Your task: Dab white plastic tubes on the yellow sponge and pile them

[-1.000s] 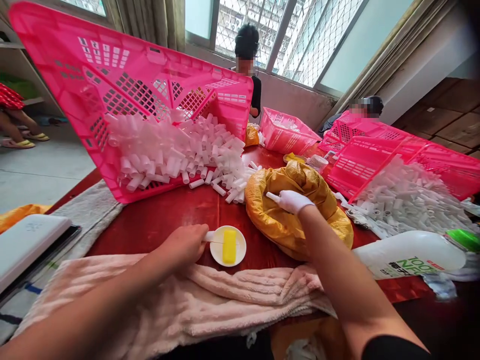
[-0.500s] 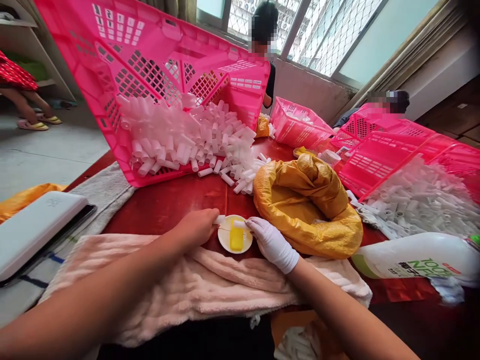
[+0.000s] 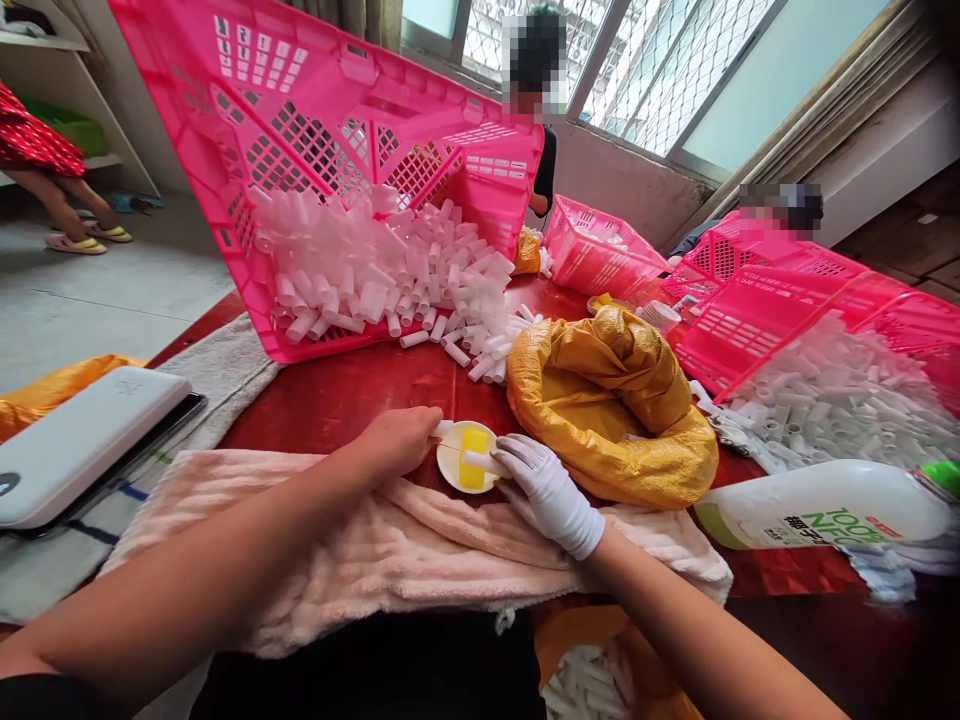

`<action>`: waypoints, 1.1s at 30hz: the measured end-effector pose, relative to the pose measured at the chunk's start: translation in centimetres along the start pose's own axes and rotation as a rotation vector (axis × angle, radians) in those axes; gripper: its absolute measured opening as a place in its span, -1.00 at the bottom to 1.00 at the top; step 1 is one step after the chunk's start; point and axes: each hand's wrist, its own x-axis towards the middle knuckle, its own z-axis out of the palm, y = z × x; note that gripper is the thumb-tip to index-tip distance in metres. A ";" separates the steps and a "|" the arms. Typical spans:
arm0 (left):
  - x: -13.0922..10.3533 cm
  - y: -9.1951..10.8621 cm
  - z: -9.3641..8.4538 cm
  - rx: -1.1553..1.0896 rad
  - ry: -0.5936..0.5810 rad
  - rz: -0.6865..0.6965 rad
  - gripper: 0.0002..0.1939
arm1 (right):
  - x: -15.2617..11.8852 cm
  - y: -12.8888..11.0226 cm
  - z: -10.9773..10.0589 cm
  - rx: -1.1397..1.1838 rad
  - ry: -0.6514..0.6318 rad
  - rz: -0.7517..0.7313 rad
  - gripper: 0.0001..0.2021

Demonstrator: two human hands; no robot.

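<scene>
Two hands faced each other low over a saucer (image 3: pixel 448 468): the gloved right hand (image 3: pixel 546 492) pinched one end of a white tube (image 3: pixel 482 462) between its fingertips, and the bare left hand (image 3: pixel 405 438) had its fingers curled snugly on a white stub (image 3: pixel 444 428), from which a thin pin (image 3: pixel 454 446) seemed to reach toward the tube. The tube looked light, fairly stiff and slick, best gripped gently at the end away from the pin. Below the fingertips sat a yellow block (image 3: pixel 473 440) in the saucer, just beyond the right fingers a yellow sack (image 3: pixel 637 478), and farther off a pink basket (image 3: pixel 496 190) of more tubes (image 3: pixel 412 270).
</scene>
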 end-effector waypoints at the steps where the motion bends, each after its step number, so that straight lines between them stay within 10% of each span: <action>1: 0.0 0.0 0.0 0.004 0.001 0.000 -0.81 | 0.1 -0.1 0.1 -0.010 0.004 0.020 -0.71; 10: 0.0 0.1 0.0 0.022 0.013 0.003 -0.77 | -0.7 -2.3 0.1 0.130 -0.087 -0.131 -0.77; 18: -0.7 0.9 -0.8 0.003 0.123 0.131 -0.80 | 1.9 -2.3 2.2 0.937 0.596 0.686 -0.76; 25: -1.4 2.1 0.3 -0.081 0.068 0.230 -0.73 | 3.5 -2.7 0.3 0.892 0.552 0.438 -0.90; 30: -1.9 4.2 0.4 0.087 0.106 0.181 -0.78 | 7.3 -2.7 -0.1 1.618 0.821 0.932 -0.79; 33: -1.8 5.3 -0.5 0.056 0.054 0.119 -0.75 | 9.3 -2.8 -0.2 1.839 0.840 0.969 -0.71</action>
